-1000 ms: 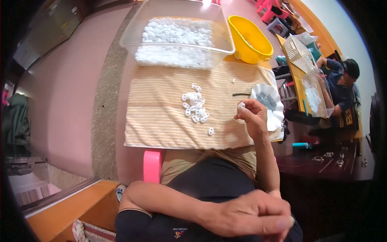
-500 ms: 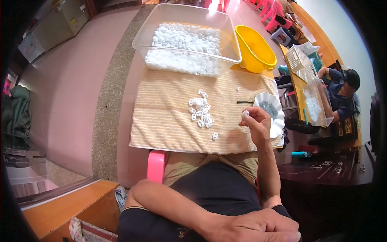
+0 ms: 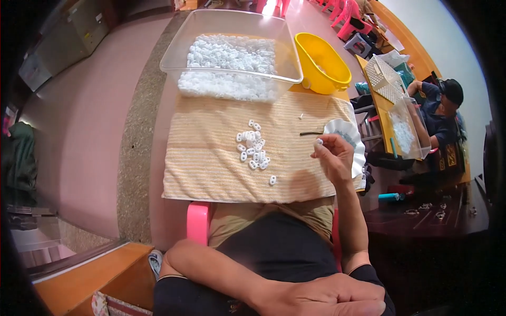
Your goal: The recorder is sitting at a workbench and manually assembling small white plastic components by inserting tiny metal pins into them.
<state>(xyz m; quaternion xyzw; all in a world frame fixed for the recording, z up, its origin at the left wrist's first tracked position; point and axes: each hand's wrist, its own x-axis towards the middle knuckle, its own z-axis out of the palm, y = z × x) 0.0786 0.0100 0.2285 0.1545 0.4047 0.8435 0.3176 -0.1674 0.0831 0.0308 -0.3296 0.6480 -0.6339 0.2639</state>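
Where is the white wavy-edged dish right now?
In the head view, the white wavy-edged dish sits at the right edge of the striped towel, partly hidden behind the right hand.

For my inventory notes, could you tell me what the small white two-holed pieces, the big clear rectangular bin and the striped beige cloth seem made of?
Small white two-holed pieces: probably hard plastic; opaque, uniform, smooth edges. Clear rectangular bin: likely plastic; see-through walls, shiny rim. Striped beige cloth: seems fabric, perhaps terry cotton; matte, softly wrinkled; fibre unclear.
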